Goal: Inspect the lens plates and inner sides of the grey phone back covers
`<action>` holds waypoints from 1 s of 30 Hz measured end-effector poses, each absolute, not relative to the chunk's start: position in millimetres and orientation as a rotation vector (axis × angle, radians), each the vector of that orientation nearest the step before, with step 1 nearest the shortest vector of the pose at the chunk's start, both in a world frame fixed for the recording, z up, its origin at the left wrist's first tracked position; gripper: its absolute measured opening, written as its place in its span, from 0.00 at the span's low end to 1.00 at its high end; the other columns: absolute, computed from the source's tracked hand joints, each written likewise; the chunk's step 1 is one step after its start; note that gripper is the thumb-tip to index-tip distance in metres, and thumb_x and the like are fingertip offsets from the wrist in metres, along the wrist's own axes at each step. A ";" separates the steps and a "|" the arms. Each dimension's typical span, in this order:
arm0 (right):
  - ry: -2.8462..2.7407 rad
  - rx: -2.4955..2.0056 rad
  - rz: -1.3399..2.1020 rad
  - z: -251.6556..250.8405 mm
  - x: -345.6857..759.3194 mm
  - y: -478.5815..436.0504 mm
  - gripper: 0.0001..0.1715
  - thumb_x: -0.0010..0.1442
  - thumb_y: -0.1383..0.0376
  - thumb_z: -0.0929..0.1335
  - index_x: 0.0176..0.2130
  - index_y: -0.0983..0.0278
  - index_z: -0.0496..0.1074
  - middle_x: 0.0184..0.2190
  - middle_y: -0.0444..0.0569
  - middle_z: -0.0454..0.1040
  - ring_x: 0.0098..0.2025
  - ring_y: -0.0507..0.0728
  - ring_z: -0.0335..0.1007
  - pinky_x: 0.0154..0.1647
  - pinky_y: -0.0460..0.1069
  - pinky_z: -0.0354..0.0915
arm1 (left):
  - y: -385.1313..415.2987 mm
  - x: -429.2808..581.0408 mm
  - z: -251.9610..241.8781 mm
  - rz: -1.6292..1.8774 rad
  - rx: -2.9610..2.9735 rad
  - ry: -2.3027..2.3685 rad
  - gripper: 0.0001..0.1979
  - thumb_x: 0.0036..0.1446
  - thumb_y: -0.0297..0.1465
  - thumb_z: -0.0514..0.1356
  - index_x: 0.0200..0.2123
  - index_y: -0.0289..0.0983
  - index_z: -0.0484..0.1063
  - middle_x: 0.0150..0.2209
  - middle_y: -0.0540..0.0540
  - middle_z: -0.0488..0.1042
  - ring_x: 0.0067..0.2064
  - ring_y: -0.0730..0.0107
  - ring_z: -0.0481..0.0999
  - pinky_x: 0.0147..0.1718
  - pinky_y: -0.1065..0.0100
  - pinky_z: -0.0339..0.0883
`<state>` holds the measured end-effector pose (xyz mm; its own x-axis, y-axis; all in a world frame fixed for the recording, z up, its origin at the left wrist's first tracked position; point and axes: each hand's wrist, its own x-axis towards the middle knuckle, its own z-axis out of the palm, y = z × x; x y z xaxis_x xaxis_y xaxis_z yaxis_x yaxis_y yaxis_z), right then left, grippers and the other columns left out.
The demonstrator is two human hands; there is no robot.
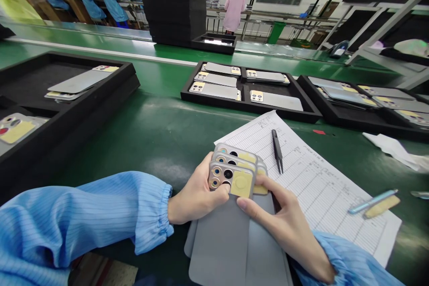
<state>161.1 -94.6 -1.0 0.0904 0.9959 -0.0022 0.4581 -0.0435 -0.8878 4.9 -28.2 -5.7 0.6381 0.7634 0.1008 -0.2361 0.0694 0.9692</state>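
A fanned stack of grey phone back covers (231, 232) with camera cut-outs and yellow stickers is held low in the middle, over the green table. My left hand (196, 196) grips the stack from the left, thumb on the top cover's camera corner. From the right, my right hand (284, 223) holds the same stack, with its thumb on the yellow sticker (241, 184) of the top cover. Both hands are closed on the covers.
A printed form (318, 178) lies under the stack with black tweezers (277, 150) on it. A blue pen (372, 201) and a yellow strip lie at the right. Black trays (246, 105) of covers stand behind and at both sides (351, 116) (67, 111). Workers in blue and pink stand far back.
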 end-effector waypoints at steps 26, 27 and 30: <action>-1.498 -1.619 0.828 3.5 161.9 -94.0 0.12 0.49 0.59 0.69 0.34 0.61 0.68 0.34 0.45 0.75 0.37 0.57 0.71 0.36 0.48 0.67 | -27.2 3.8 -2.1 0.765 1.265 0.526 0.20 0.50 0.23 0.55 0.48 0.34 0.57 0.47 0.42 0.69 0.48 0.62 0.70 0.46 0.65 0.64; -1.503 -1.619 0.826 3.4 162.0 -94.2 0.12 0.49 0.59 0.69 0.34 0.61 0.68 0.34 0.45 0.75 0.37 0.57 0.71 0.36 0.48 0.67 | -27.4 4.0 -2.1 0.764 1.261 0.527 0.20 0.50 0.24 0.55 0.48 0.34 0.57 0.47 0.42 0.69 0.48 0.62 0.70 0.46 0.65 0.64; -1.504 -1.628 0.818 2.7 162.1 -94.8 0.12 0.49 0.59 0.69 0.34 0.62 0.68 0.35 0.46 0.75 0.38 0.57 0.71 0.37 0.48 0.67 | -27.9 4.9 -2.0 0.766 1.249 0.539 0.21 0.49 0.24 0.56 0.48 0.34 0.57 0.47 0.41 0.69 0.49 0.62 0.69 0.46 0.65 0.64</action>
<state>162.1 -94.8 2.7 0.1015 0.9941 0.0388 0.5074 -0.0182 -0.8615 4.9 -27.9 -2.0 0.6434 0.7643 0.0434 -0.2171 0.1278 0.9677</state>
